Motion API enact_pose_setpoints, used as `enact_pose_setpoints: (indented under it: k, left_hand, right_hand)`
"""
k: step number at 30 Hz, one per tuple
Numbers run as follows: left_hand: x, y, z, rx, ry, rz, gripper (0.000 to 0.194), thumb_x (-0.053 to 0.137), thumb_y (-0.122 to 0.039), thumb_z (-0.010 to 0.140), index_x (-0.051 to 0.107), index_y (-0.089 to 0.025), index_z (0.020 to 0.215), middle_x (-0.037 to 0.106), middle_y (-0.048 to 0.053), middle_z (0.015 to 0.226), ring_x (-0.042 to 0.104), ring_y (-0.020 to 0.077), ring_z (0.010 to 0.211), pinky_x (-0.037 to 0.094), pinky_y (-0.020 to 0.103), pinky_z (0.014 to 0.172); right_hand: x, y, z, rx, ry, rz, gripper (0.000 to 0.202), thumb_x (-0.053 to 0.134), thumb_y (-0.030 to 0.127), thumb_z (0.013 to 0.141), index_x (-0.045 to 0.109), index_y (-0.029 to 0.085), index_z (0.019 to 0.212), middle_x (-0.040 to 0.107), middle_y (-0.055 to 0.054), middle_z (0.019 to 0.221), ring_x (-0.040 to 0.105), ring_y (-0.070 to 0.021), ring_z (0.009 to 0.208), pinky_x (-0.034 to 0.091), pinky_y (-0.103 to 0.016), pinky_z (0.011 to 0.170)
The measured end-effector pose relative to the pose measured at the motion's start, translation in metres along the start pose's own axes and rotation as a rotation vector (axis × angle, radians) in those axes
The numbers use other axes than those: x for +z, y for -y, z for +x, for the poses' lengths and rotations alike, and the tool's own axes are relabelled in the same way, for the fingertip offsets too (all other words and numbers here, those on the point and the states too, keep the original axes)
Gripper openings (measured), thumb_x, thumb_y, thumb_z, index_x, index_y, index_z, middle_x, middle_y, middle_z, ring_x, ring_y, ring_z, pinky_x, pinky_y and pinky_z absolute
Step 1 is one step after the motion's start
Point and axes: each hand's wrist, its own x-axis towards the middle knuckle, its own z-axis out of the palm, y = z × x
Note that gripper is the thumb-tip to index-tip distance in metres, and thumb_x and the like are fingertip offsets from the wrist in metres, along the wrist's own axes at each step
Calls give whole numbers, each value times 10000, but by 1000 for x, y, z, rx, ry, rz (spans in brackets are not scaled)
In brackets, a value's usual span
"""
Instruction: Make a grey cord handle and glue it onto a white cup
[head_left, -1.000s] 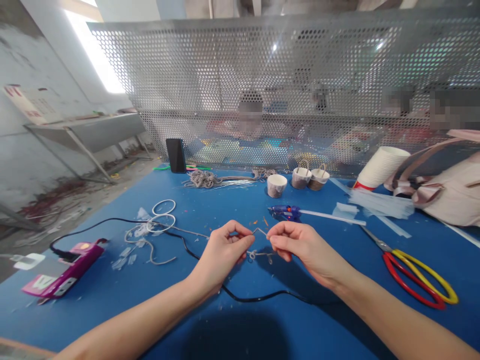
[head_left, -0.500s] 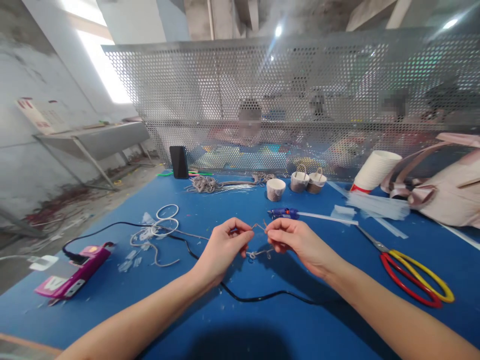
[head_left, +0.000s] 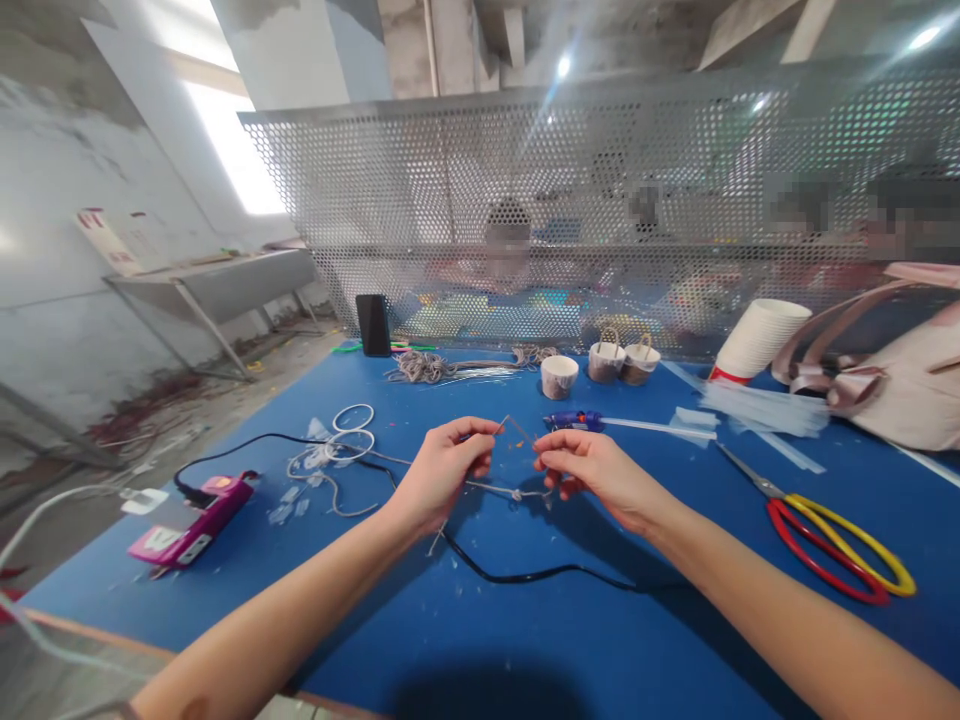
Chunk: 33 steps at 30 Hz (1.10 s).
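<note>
A thin bent strand (head_left: pixel 518 428) spans the gap between my two hands, forming a small peak. My left hand (head_left: pixel 455 465) pinches one end between thumb and fingertips. The other end is pinched by my right hand (head_left: pixel 589 468). Beneath the hands, a knotted grey cord (head_left: pixel 516 494) runs over the blue table (head_left: pixel 480 630). Just behind my right hand lies a blue glue gun (head_left: pixel 574 420) with a clear stick in its rear.
Red-and-yellow scissors (head_left: pixel 829 545) lie right. A black cable (head_left: pixel 540 575) crosses in front. A magenta power strip (head_left: pixel 196 525) and white rings (head_left: pixel 352 432) are left. Behind stand small cups (head_left: pixel 559 378), a phone (head_left: pixel 373 325), stacked paper cups (head_left: pixel 763 338) and a perforated screen (head_left: pixel 442 200). People show beyond it.
The strand between my hands now shows longer, with a sharper upward bend, and my fingertips are slightly farther apart. The view has shifted, moving the scene a little to the right.
</note>
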Motion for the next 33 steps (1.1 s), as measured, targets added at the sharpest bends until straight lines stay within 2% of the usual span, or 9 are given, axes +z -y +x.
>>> enact_pose_setpoints:
  k: [5, 10, 14, 17, 21, 26, 29, 33]
  left_hand:
    - [-2, 1, 9, -22, -3, -54, 128, 677, -181, 624, 675, -103, 725, 534, -20, 531, 447, 64, 485, 331, 186, 462]
    - [-2, 2, 15, -67, 3, -76, 88, 676, -165, 625, 667, -107, 692, 574, 6, 549, 514, 79, 482, 399, 197, 474]
    - [-3, 4, 16, -78, -9, -93, 80, 683, -167, 629, 657, -123, 690, 625, 37, 729, 575, 104, 554, 433, 203, 437]
    - [-5, 5, 16, -105, 19, -137, 53, 670, -165, 648, 648, -126, 676, 659, 81, 903, 649, 169, 720, 474, 212, 448]
    - [-6, 7, 14, -155, 124, -290, 54, 635, -116, 657, 622, -115, 604, 680, 114, 1027, 665, 223, 910, 532, 212, 575]
    - [-4, 7, 12, -182, 193, -415, 64, 607, -73, 612, 625, -106, 560, 723, 119, 840, 678, 235, 916, 514, 289, 870]
    - [-5, 6, 13, -185, 190, -427, 76, 597, -69, 616, 626, -103, 554, 723, 119, 799, 683, 241, 904, 485, 330, 940]
    - [-10, 6, 18, -174, 115, -441, 106, 566, -49, 621, 623, -106, 553, 718, 115, 787, 684, 233, 896, 475, 359, 971]
  right_hand:
    - [-2, -6, 6, 30, -26, -10, 120, 647, 165, 671, 638, 142, 788, 652, -6, 675, 570, -90, 536, 412, -186, 430]
    - [-3, -10, 11, 44, -24, -17, 75, 632, 152, 688, 634, 145, 763, 642, -2, 658, 563, -88, 522, 413, -181, 413]
    - [-4, -14, 12, 48, -13, -24, 66, 654, 183, 686, 630, 150, 738, 638, 1, 651, 553, -85, 514, 418, -183, 417]
    - [-5, -19, 13, 62, -5, -35, 94, 679, 222, 678, 624, 148, 695, 629, 2, 631, 549, -82, 510, 412, -178, 417]
    - [-5, -25, 16, 88, 14, -50, 152, 700, 272, 666, 613, 147, 665, 613, 8, 603, 541, -75, 494, 401, -173, 412]
    - [-6, -30, 17, 97, 43, -80, 200, 706, 326, 662, 615, 149, 684, 624, -4, 636, 552, -84, 515, 417, -190, 435]
    - [-12, -31, 14, 82, 34, -131, 200, 695, 340, 671, 622, 154, 682, 642, -20, 682, 582, -111, 584, 445, -212, 479]
    - [-30, -35, 6, 58, -5, -232, 159, 692, 306, 680, 651, 155, 653, 649, -30, 674, 578, -129, 636, 443, -221, 521]
